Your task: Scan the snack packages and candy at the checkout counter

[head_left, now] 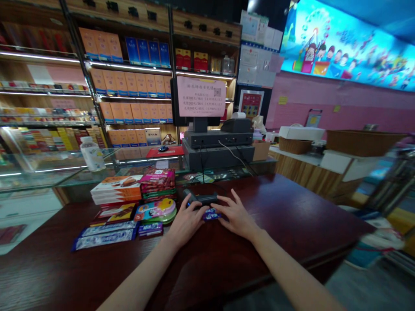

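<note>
Between my two hands is a small blue-purple snack packet (212, 214) with white lettering, low over the dark wooden counter. My left hand (187, 220) pinches its left end with thumb and fingers. At the other end, my right hand (238, 217) grips it, thumb below and some fingers raised. Just behind the packet lies a black handheld barcode scanner (202, 198), partly hidden by my fingers. To the left of my hands sit a similar small purple packet (151, 229) and long blue-and-silver wrapped bars (105, 235).
Orange-and-white boxes (116, 190), pink packs (158, 179) and a colourful rounded pack (157, 210) are grouped on the counter's left. Behind the counter (292, 216) stand a glass case, a plastic bottle (92, 154) and a cash register (218, 144). Stocked shelves line the back.
</note>
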Demonstrator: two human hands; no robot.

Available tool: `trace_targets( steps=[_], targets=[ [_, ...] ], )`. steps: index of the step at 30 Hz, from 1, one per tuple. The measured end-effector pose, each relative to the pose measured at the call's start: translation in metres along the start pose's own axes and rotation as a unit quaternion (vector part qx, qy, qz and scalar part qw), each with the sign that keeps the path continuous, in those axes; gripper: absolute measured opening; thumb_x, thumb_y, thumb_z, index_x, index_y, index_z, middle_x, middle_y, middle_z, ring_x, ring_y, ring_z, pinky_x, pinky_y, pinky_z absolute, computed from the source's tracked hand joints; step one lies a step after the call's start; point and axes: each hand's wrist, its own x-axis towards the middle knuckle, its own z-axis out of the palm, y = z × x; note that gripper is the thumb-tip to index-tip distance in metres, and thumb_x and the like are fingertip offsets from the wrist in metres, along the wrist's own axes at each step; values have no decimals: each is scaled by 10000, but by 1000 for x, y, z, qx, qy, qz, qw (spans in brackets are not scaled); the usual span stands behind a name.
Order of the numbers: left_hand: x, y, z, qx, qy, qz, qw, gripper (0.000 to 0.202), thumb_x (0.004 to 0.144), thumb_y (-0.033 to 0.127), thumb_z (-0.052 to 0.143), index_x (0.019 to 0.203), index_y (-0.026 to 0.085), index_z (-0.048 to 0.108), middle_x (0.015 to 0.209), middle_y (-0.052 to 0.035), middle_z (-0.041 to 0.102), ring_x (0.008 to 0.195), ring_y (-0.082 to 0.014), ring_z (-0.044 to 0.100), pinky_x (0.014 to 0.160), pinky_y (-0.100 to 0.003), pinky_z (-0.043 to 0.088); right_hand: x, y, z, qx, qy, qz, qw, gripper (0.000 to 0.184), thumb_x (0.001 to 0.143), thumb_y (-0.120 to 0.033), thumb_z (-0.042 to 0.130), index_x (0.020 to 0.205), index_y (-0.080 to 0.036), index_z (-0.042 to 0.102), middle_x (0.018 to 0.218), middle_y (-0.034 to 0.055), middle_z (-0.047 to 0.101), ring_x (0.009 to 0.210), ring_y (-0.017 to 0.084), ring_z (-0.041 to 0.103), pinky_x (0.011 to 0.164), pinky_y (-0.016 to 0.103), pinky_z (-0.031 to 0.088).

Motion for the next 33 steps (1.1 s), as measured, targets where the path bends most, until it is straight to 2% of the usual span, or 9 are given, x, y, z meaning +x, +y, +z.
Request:
trace_targets(
  steps=[4, 9, 13, 19, 24, 29, 33],
  targets=[
    [-1, 4, 0, -9, 9, -8, 1000, 496, 892, 201, 643, 1352, 267, 469, 1151, -21, 703, 1172, -208, 586, 1213, -524, 208, 0, -1, 3, 7, -4, -5, 1000, 494, 878, -159, 629, 1359, -249, 558, 1183, 73, 726, 1322, 237, 512, 1191, 648, 160],
    [1, 6, -7, -13, 10, -32, 999, 441, 898, 223, 621, 1319, 261, 494, 1054, -30, 687, 1065, -208, 619, 1182, -525, 266, -2, 0, 5, 35, -18, 21, 999, 542, 847, -202, 683, 1370, -262, 553, 1243, 84, 680, 1265, 230, 548, 1171, 574, 272],
    [0, 3, -7, -6, 3, -41, 999, 510, 880, 248, 638, 1358, 243, 460, 1047, -48, 675, 1051, -224, 606, 1170, -533, 282, -3, 3, 5, 39, -24, 47, 998, 567, 833, -220, 708, 1377, -248, 550, 1227, 100, 668, 1248, 240, 550, 1138, 549, 323],
    [-2, 2, -4, -21, 1, -53, 998, 563, 864, 253, 656, 1381, 252, 432, 990, -34, 694, 1032, -231, 609, 1157, -541, 299, -3, 1, 2, 32, -16, 40, 999, 535, 842, -183, 689, 1358, -258, 568, 1209, 101, 654, 1203, 231, 575, 1120, 538, 347],
    [-2, 2, -13, -43, -6, -66, 997, 573, 853, 218, 655, 1374, 248, 418, 941, 1, 700, 1027, -220, 609, 1185, -547, 259, 0, -2, 1, 41, 0, 33, 999, 568, 853, -168, 686, 1392, -252, 530, 1157, 86, 680, 1192, 231, 576, 1119, 548, 348],
    [-7, -6, -30, -61, 48, -65, 995, 552, 862, 215, 599, 1377, 254, 408, 941, 14, 712, 1024, -218, 613, 1207, -566, 208, 11, -9, -1, 56, 33, 14, 998, 605, 881, -173, 660, 1445, -273, 464, 1048, 39, 730, 1195, 236, 570, 1123, 559, 340],
    [-13, -16, -42, -47, 85, -75, 992, 589, 858, 203, 584, 1405, 236, 369, 964, -5, 709, 1053, -230, 612, 1203, -580, 208, 29, -20, -3, 47, 60, -9, 997, 609, 897, -182, 642, 1463, -266, 435, 1071, 40, 730, 1207, 238, 557, 1126, 551, 338]
  ],
)
